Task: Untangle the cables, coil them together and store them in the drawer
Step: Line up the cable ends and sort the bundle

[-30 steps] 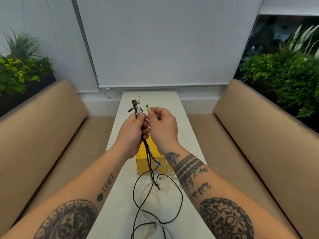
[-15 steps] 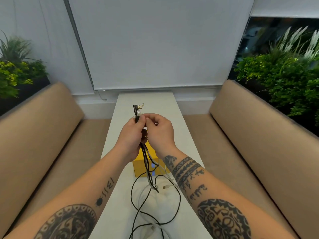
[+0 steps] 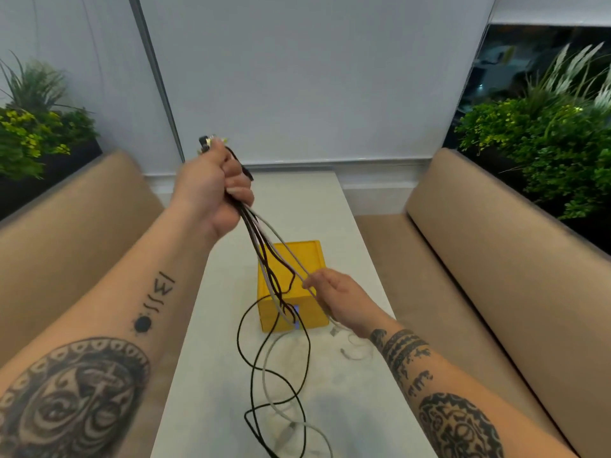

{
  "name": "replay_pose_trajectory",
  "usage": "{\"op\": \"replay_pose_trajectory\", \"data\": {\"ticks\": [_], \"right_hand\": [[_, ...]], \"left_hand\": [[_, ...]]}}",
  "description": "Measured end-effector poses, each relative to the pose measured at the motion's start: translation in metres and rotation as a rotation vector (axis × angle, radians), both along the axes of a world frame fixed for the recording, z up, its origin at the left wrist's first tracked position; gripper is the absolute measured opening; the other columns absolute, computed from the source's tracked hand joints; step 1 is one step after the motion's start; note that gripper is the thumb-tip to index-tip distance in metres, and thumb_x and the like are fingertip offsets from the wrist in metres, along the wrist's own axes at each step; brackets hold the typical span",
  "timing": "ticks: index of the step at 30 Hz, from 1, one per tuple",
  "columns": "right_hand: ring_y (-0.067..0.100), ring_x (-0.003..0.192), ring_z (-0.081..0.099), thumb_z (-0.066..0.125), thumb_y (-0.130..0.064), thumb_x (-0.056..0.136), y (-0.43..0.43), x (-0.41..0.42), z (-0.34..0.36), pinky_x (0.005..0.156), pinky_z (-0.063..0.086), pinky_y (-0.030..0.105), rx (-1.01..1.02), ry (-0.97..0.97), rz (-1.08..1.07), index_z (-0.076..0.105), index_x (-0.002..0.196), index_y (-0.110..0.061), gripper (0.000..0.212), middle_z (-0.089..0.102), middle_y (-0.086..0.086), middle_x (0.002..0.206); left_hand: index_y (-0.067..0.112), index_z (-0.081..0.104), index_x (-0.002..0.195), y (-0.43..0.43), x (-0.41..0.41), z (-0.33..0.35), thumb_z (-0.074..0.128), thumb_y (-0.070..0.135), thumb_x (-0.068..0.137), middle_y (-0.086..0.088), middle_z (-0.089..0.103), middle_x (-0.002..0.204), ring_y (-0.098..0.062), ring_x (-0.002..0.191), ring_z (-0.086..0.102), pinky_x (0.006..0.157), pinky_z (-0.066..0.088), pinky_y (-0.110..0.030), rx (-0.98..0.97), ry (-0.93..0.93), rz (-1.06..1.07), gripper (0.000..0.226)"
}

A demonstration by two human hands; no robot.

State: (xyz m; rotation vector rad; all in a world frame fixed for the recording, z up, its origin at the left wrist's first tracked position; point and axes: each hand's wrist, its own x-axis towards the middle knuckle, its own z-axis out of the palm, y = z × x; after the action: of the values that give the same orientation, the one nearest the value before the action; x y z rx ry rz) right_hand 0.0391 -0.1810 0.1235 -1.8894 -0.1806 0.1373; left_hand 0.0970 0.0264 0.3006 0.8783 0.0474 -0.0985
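Note:
My left hand (image 3: 215, 190) is raised above the table and grips a bundle of black and white cables (image 3: 264, 252) near their plug ends, which stick out above my fist. The strands hang down and trail in loops on the white table (image 3: 211, 375). Lower down, my right hand (image 3: 334, 294) has its fingers curled round the white strands just above the yellow drawer box (image 3: 307, 256). That box stands on the table; a small blue handle shows on its near face.
Tan padded benches (image 3: 496, 246) run along both sides of the narrow table. Green plants (image 3: 542, 140) fill planters behind each bench. A white blind covers the window at the far end.
My left hand rose up and to the left with the plug ends. My right hand left the plugs and slid down along the strands to a spot over the yellow box.

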Motion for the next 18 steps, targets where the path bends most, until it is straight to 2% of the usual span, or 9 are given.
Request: {"op": "replay_pose_trajectory", "data": {"ticks": [3,6,9,11,14,18], "right_hand": [[0.003,0.059,0.047,0.044,-0.053,0.1,-0.018,-0.018,-0.053,0.061,0.045,0.036,-0.152,0.045,-0.088,0.06,0.096,-0.027,0.031,0.054,-0.01,0.071],[0.001,0.067,0.053,0.052,-0.051,0.098,-0.04,-0.039,-0.102,0.067,0.05,0.031,-0.258,0.221,-0.098,0.058,0.1,-0.028,0.023,0.06,-0.009,0.083],[0.007,0.082,0.06,0.058,-0.049,0.095,-0.066,-0.062,-0.138,0.079,0.049,0.031,-0.358,0.363,-0.139,0.062,0.099,-0.021,0.028,0.067,-0.004,0.097],[0.008,0.08,0.059,0.056,-0.053,0.095,-0.081,-0.076,-0.149,0.074,0.048,0.027,-0.399,0.447,-0.132,0.06,0.094,-0.027,0.026,0.065,-0.006,0.098],[0.013,0.061,0.055,0.057,-0.051,0.095,-0.093,-0.083,-0.156,0.056,0.047,0.024,-0.408,0.609,-0.108,0.062,0.1,-0.021,0.03,0.063,-0.001,0.092],[0.014,0.052,0.055,0.054,-0.045,0.097,-0.107,-0.09,-0.156,0.056,0.049,0.022,-0.593,0.727,0.047,0.058,0.091,-0.013,0.033,0.058,0.003,0.073]], "left_hand": [[0.022,0.038,0.069,0.004,-0.001,0.02,0.036,0.041,0.109,0.01,0.03,0.051,-0.003,0.036,0.024,0.033,0.021,-0.014,-0.039,-0.051,0.009,0.044],[0.022,0.037,0.067,0.008,0.0,0.034,0.038,0.037,0.109,0.01,0.028,0.053,-0.003,0.037,0.023,0.033,0.022,-0.015,-0.105,-0.053,0.045,0.045],[0.023,0.036,0.065,0.015,0.003,0.043,0.038,0.034,0.108,0.01,0.027,0.054,-0.004,0.038,0.022,0.033,0.021,-0.015,-0.181,-0.057,0.072,0.045],[0.025,0.036,0.067,0.017,0.003,0.045,0.036,0.031,0.108,0.01,0.027,0.054,-0.004,0.038,0.022,0.033,0.022,-0.015,-0.2,-0.05,0.076,0.042],[0.022,0.038,0.066,0.016,0.004,0.043,0.038,0.033,0.109,0.01,0.028,0.053,-0.004,0.038,0.023,0.033,0.023,-0.015,-0.252,-0.029,0.078,0.044],[0.022,0.039,0.069,0.012,0.003,0.046,0.038,0.03,0.109,0.009,0.029,0.054,-0.005,0.038,0.024,0.034,0.022,-0.016,-0.298,-0.025,0.093,0.041]]}}
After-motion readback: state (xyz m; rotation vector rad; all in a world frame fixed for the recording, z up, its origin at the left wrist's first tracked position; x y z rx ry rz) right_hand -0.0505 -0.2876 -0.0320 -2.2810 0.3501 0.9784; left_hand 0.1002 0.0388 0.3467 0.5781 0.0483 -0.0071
